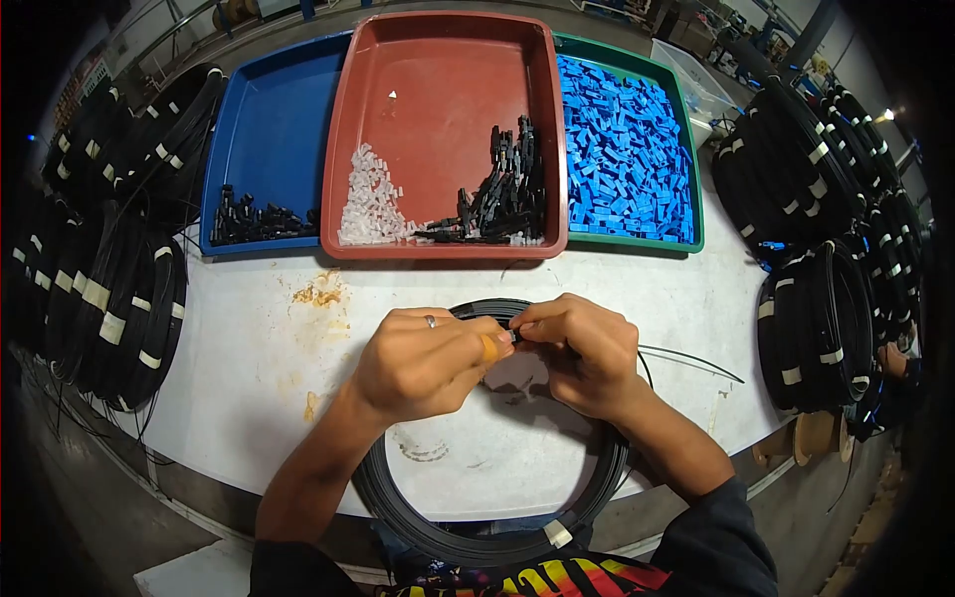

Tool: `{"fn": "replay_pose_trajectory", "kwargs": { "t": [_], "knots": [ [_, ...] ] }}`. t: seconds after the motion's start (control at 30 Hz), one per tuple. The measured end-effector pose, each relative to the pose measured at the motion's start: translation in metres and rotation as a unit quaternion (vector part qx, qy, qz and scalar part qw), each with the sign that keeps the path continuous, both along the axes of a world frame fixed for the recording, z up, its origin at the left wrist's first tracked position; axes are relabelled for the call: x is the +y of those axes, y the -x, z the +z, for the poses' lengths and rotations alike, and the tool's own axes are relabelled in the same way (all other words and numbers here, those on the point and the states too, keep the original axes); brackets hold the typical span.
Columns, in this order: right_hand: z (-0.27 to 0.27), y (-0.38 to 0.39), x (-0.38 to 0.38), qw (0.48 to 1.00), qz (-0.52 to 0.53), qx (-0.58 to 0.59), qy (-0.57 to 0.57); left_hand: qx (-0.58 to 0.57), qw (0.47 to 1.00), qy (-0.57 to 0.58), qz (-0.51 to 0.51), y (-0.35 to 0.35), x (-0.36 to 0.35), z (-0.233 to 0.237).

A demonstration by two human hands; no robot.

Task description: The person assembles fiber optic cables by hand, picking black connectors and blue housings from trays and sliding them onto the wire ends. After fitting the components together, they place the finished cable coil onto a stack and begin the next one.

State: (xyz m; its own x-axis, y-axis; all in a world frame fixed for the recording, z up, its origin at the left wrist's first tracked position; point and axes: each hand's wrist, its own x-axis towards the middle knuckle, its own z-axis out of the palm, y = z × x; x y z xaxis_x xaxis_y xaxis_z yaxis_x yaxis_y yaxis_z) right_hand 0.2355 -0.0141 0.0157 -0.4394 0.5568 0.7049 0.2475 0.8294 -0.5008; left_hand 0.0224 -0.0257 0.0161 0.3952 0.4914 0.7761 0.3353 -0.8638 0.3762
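My left hand (433,363), with a ring and an orange band on its fingers, is closed in a pinch. Its fingertips meet those of my right hand (589,353), also pinched shut, over a small black connector (513,336) that they mostly cover. Below both hands lies a coil of black cable (373,478), bound at the front with a pale tape (557,534). A loose cable end (701,364) sticks out to the right past my right wrist.
Behind my hands stand a blue tray (284,90) with black parts, a red tray (448,80) with white and black pieces, and a green tray (686,189) full of blue pieces. Taped cable coils (816,328) are stacked right, with more coils (114,308) left.
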Motion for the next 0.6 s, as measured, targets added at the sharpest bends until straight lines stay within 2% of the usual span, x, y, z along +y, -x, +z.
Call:
{"fn": "replay_pose_trajectory", "kwargs": {
  "t": [0.03, 0.1, 0.23, 0.3, 0.33, 0.4, 0.5, 0.53, 0.6],
  "knots": [
    [0.0, 0.0, 0.0, 1.0, 0.0, 0.0, -0.001, 0.0, 1.0, -0.001, 0.0, -0.001, -0.001, 0.0],
    [-0.002, -0.001, 0.001, 0.996, -0.007, -0.024, -0.09, -0.061, 0.994, 0.089, 0.007, -0.002, -0.002, 0.0],
    [0.001, -0.002, -0.001, 0.991, -0.01, -0.048, -0.125, -0.057, 0.993, 0.102, -0.006, -0.003, -0.002, -0.001],
    [0.0, -0.002, -0.002, 0.998, 0.001, -0.042, -0.051, 0.02, 1.0, 0.0, -0.006, 0.0, 0.002, -0.006],
    [-0.001, -0.002, -0.001, 0.998, 0.002, -0.042, -0.051, 0.02, 1.0, 0.0, -0.005, 0.0, 0.003, -0.006],
    [-0.003, -0.001, -0.001, 0.998, 0.009, -0.012, 0.056, 0.06, 0.991, -0.117, 0.01, -0.001, 0.005, -0.005],
    [-0.009, -0.003, 0.003, 0.993, 0.041, 0.009, 0.107, 0.088, 0.98, -0.179, 0.002, -0.001, 0.005, 0.001],
    [-0.009, -0.002, 0.004, 0.993, 0.042, 0.009, 0.106, 0.088, 0.98, -0.179, 0.004, 0.002, 0.006, 0.0],
    [-0.009, 0.001, 0.004, 0.996, 0.025, 0.02, 0.077, 0.064, 0.996, -0.066, -0.003, 0.008, 0.007, -0.004]
  ]
}}
